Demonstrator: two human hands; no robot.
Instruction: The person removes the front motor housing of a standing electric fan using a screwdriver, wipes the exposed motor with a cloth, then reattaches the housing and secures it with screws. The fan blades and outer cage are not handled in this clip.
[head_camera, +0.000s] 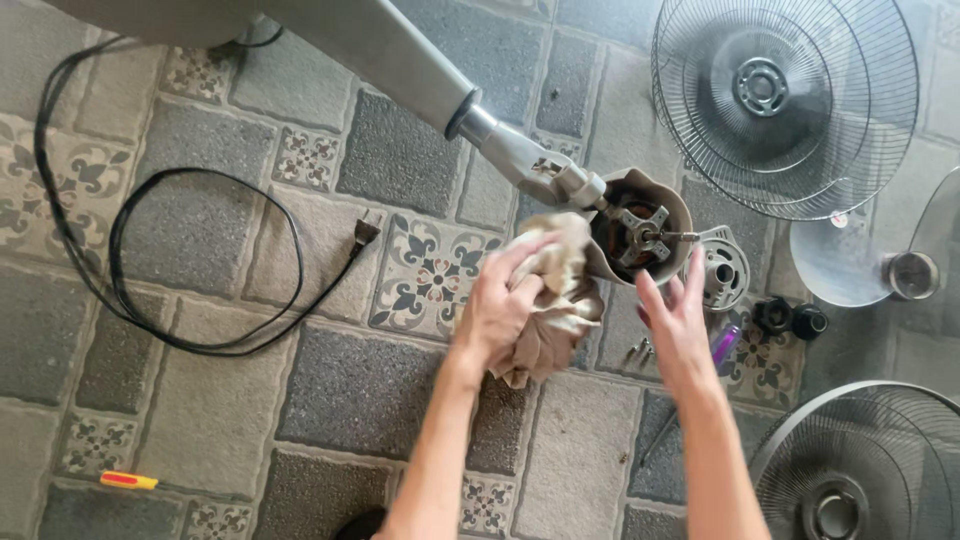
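Note:
A grey fan stand (400, 55) lies tilted across the tiled floor, ending in an opened motor housing (640, 230) with the bare motor and shaft showing. My left hand (500, 300) grips a crumpled beige rag (555, 310) and presses it against the left side of the housing. My right hand (675, 320) hovers just below the housing with fingers spread, holding nothing; whether its fingertips touch the rim I cannot tell.
Two wire fan guards (790, 100) (870, 460) lie at right, with a translucent fan blade (860, 260), a round grey motor cover (725, 270), black knobs (790, 318), screws (640, 352) and a purple object (723, 343). The black power cord (200, 270) loops at left; a yellow-red tool (128, 481) lies lower left.

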